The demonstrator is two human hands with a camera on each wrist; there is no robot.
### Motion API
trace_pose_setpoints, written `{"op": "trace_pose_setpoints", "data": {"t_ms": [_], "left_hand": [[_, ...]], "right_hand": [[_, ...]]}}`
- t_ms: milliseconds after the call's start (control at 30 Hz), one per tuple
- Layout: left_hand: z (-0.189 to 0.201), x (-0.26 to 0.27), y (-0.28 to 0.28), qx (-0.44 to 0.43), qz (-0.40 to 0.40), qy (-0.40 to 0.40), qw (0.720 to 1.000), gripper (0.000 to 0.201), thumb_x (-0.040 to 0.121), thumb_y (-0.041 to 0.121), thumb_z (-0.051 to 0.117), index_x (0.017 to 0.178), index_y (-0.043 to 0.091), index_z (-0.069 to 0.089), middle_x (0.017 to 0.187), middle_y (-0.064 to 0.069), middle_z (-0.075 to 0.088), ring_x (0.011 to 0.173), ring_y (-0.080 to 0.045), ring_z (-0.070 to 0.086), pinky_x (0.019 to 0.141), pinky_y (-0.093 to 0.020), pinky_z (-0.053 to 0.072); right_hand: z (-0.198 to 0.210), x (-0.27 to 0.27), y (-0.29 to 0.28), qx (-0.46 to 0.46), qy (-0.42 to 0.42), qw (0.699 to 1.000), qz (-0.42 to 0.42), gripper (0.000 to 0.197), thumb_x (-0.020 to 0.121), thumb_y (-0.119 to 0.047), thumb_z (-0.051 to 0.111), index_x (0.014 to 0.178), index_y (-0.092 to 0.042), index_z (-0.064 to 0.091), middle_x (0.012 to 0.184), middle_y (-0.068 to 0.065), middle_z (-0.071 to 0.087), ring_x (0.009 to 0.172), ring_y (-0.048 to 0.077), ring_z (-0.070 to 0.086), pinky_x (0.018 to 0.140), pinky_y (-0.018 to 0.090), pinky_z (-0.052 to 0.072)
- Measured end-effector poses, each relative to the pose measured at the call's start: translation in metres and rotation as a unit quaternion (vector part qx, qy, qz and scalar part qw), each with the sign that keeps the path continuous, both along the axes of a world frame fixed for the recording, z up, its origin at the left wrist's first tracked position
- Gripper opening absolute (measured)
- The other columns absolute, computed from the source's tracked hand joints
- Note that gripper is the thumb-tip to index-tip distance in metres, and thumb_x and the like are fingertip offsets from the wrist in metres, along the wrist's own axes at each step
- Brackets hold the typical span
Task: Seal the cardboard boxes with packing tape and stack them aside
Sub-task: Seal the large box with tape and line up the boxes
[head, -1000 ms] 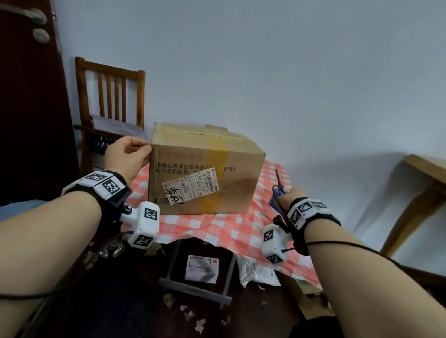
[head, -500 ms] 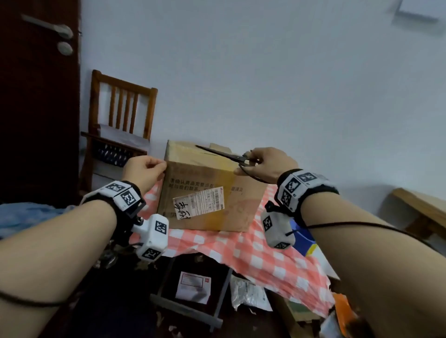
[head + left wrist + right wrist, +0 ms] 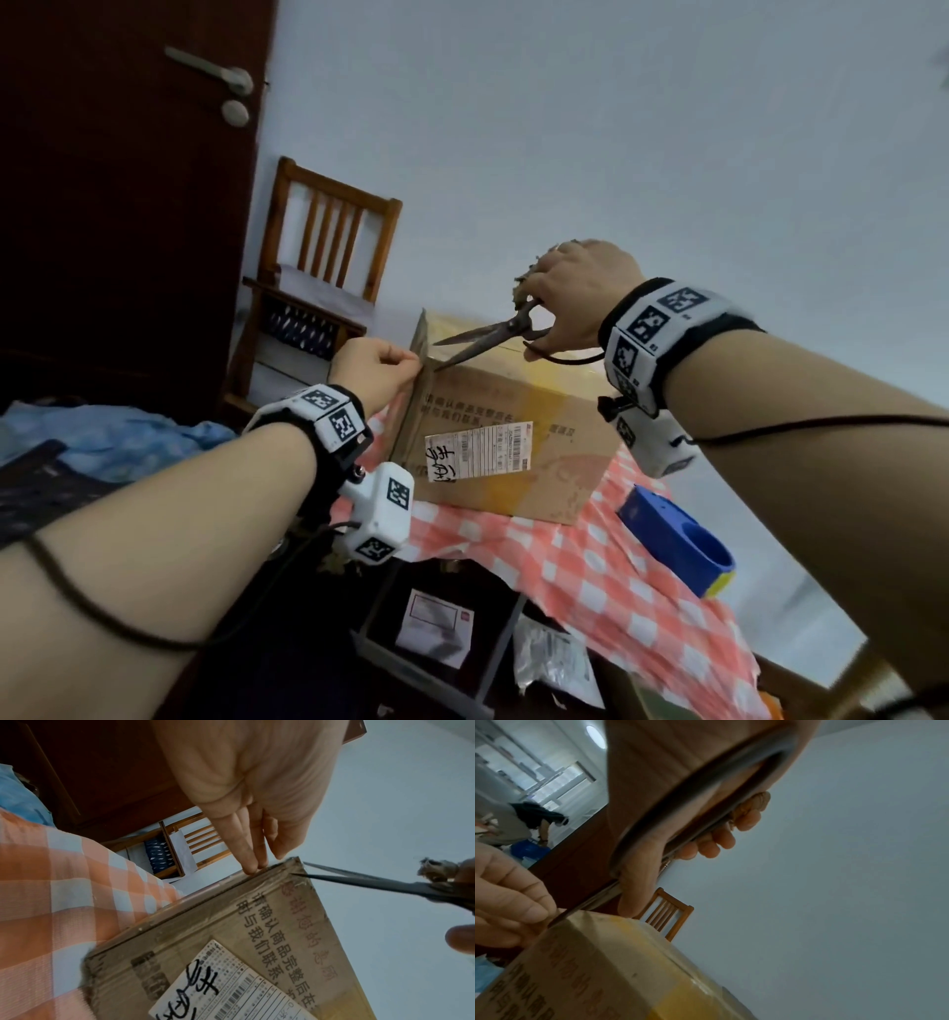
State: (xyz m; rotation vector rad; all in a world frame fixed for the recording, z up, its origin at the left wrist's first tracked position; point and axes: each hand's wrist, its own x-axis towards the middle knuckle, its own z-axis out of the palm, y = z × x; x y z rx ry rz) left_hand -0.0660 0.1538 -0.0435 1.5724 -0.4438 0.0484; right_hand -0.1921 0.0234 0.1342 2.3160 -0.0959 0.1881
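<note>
One cardboard box (image 3: 513,437) sits on the counter's red-and-white checked cloth (image 3: 590,575), its long axis running from the near left corner away to the right, the labelled side facing the person. One pair of scissors (image 3: 493,334) lies almost level over the box's top left edge, blades parted and pointing left toward the corner, handles to the right. The right hand (image 3: 575,298) comes in from the right above the box, back of the hand up, its fingers (image 3: 716,843) curled through and round the scissor handles. The left hand (image 3: 375,372) reaches in from the left at the box's upper left corner, forearm low and wrist slightly raised; thumb and forefinger are pinched together at the corner edge, right by the blade tips, on what looks like a strip of clear tape (image 3: 295,878), though the tape itself is hard to make out. In the left wrist view the fingertips (image 3: 252,868) touch the box's edge. One blue tape roll (image 3: 678,545) lies on the cloth to the right of the box, near the counter's edge, apart from both hands. One wooden chair (image 3: 318,288) stands behind the counter, by a dark door (image 3: 128,205).
</note>
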Motion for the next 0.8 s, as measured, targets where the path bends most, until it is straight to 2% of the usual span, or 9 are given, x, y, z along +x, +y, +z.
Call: {"op": "trace_pose_setpoints", "data": {"t_ms": [133,267,433,500,600,667,733,800], "left_hand": [[0.006,-0.008,0.003,0.022,0.022,-0.007,0.999,0.007,0.080,0.014,0.072,0.074,0.018,0.071,0.078,-0.005,0.071,0.083,-0.023,0.069,0.086,-0.043,0.055],[0.009,-0.011,0.006,0.037,0.041,-0.017,0.998,0.011,0.079,0.016,0.074,0.071,0.020,0.069,0.075,-0.001,0.069,0.078,-0.021,0.068,0.082,-0.041,0.057],[0.011,-0.013,0.008,0.074,0.048,-0.046,0.995,0.013,0.081,0.018,0.072,0.071,0.024,0.066,0.072,0.003,0.066,0.072,-0.015,0.065,0.070,-0.029,0.053],[0.012,-0.013,0.009,0.080,0.046,-0.053,0.994,0.014,0.082,0.019,0.072,0.070,0.025,0.065,0.071,0.005,0.065,0.071,-0.013,0.063,0.068,-0.027,0.051],[0.012,-0.012,0.009,0.085,0.045,-0.060,0.994,0.013,0.081,0.021,0.072,0.071,0.025,0.066,0.073,0.007,0.065,0.073,-0.009,0.061,0.067,-0.023,0.047],[0.013,-0.012,0.010,0.085,0.048,-0.060,0.993,0.012,0.081,0.021,0.072,0.073,0.026,0.066,0.075,0.008,0.065,0.074,-0.006,0.059,0.067,-0.021,0.044],[0.013,-0.012,0.010,0.082,0.048,-0.059,0.994,0.012,0.081,0.020,0.072,0.073,0.027,0.066,0.076,0.009,0.064,0.075,-0.005,0.059,0.069,-0.022,0.045],[0.013,-0.011,0.010,0.084,0.045,-0.057,0.994,0.011,0.082,0.019,0.071,0.075,0.027,0.067,0.077,0.010,0.064,0.075,-0.004,0.059,0.070,-0.022,0.045]], "right_hand": [[0.009,0.008,0.012,-0.052,0.012,0.998,0.020,0.064,0.072,-0.073,0.058,0.127,-0.040,0.052,0.124,-0.010,0.055,0.120,0.017,0.046,0.099,0.033,0.039],[0.009,0.019,0.023,-0.083,0.031,0.996,0.030,0.063,0.072,-0.071,0.061,0.126,-0.040,0.052,0.120,-0.010,0.056,0.117,0.018,0.047,0.095,0.032,0.040],[0.008,0.035,0.031,-0.115,0.048,0.992,0.022,0.063,0.070,-0.070,0.063,0.125,-0.041,0.054,0.118,-0.010,0.059,0.115,0.019,0.051,0.096,0.035,0.044],[0.009,0.041,0.035,-0.115,0.046,0.992,0.015,0.057,0.070,-0.068,0.065,0.119,-0.040,0.058,0.112,-0.010,0.061,0.110,0.018,0.054,0.091,0.033,0.046],[0.008,0.051,0.040,-0.123,0.048,0.991,-0.001,0.055,0.063,-0.068,0.072,0.108,-0.038,0.063,0.098,-0.010,0.063,0.098,0.018,0.058,0.074,0.029,0.044],[0.007,0.057,0.043,-0.127,0.046,0.991,0.004,0.044,0.071,-0.059,0.070,0.107,-0.034,0.065,0.096,-0.008,0.064,0.096,0.018,0.059,0.072,0.028,0.040],[0.008,0.062,0.045,-0.129,0.046,0.990,0.019,0.031,0.086,-0.045,0.061,0.112,-0.028,0.065,0.104,-0.003,0.063,0.102,0.021,0.058,0.078,0.030,0.041],[0.010,0.066,0.049,-0.138,0.048,0.989,0.034,0.031,0.091,-0.040,0.056,0.118,-0.025,0.062,0.113,0.001,0.062,0.107,0.023,0.056,0.087,0.032,0.042]]}}
